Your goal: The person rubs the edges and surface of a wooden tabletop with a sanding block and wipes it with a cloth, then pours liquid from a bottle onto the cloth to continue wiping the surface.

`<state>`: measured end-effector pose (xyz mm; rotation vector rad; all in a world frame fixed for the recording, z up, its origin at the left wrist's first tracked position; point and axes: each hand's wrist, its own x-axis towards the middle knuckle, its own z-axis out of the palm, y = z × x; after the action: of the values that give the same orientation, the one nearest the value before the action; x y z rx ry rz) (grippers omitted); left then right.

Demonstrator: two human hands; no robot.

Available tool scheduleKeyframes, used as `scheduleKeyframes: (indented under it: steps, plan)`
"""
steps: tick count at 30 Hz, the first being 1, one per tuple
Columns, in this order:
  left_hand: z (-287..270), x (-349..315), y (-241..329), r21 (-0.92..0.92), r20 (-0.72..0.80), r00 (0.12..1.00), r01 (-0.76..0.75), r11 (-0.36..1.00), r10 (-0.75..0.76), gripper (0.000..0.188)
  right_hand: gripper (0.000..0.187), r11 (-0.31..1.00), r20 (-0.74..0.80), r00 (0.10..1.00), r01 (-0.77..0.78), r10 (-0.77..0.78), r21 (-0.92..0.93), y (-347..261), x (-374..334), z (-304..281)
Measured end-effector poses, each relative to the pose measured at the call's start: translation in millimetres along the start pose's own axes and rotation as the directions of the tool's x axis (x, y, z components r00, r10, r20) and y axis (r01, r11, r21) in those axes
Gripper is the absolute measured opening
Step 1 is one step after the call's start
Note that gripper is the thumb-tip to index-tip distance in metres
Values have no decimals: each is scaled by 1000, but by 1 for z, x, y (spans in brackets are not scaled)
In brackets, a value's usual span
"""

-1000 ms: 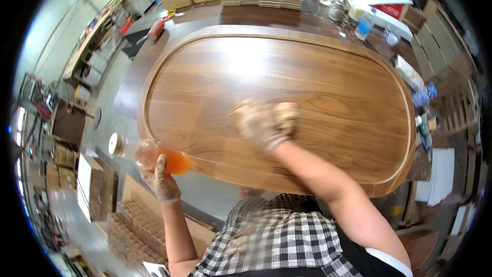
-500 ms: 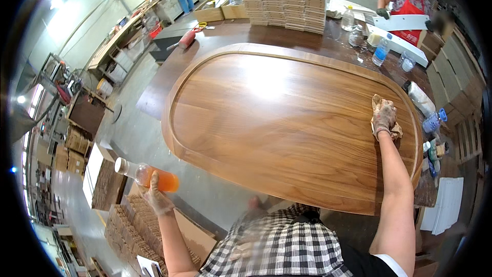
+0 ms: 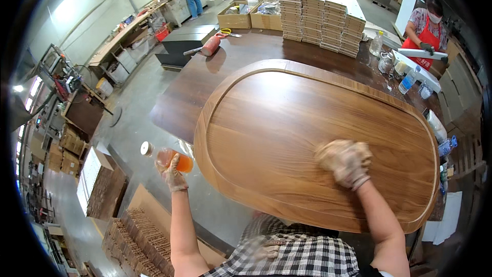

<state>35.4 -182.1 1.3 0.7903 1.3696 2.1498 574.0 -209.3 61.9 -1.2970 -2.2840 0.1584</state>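
Observation:
A large oval wooden panel [image 3: 277, 174] with a raised rim lies in front of me on the dark worktable [image 3: 246, 46]. My right hand [image 3: 352, 170], in a stained glove and blurred by motion, presses a crumpled tan rag [image 3: 328, 155] onto the panel's surface, right of its middle. Off the panel's left edge, my gloved left hand [image 3: 174, 173] is closed around a clear bottle [image 3: 183, 161] of orange liquid. The bottle is tilted, its white cap pointing up and left, held over the floor.
Stacked white-topped boards [image 3: 320, 15] stand at the table's back, beside open cardboard boxes [image 3: 233, 19]. A red-handled tool [image 3: 211, 45] and yellow-handled scissors [image 3: 228, 33] lie far left. Plastic bottles [image 3: 409, 80] line the right side. A co-worker in a red apron [image 3: 429, 38] handles a white board.
My right hand has swept the rag leftward from the panel's right end toward its middle. My left hand has shifted slightly right and up with the bottle. The view has turned.

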Motion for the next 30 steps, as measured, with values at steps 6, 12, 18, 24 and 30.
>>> scheduleKeyframes:
  steps: [6, 12, 18, 24, 30]
  plan:
    - [41, 109, -78, -18, 132, 991, 16, 1000, -14, 66, 32, 308, -581, 495, -865, 646, -396, 171, -107, -31]
    - [73, 187, -143, 87, 148, 989, -26, 996, 13, 80, 37, 219, -653, 394, -916, 647, -335, 136, -24, 5]
    - [99, 200, -142, -16, 269, 950, 167, 986, -157, 71, 18, 856, -224, 913, -401, 342, -327, -20, 187, 131]
    - [89, 190, -124, 141, 279, 896, 318, 938, -345, 60, 17, -180, 243, 941, 203, -235, -962, -116, 210, 190]
    - [74, 116, -54, 364, 353, 794, 370, 855, -494, 60, 33, 482, -478, 672, -739, 565, -470, 115, 60, 7]
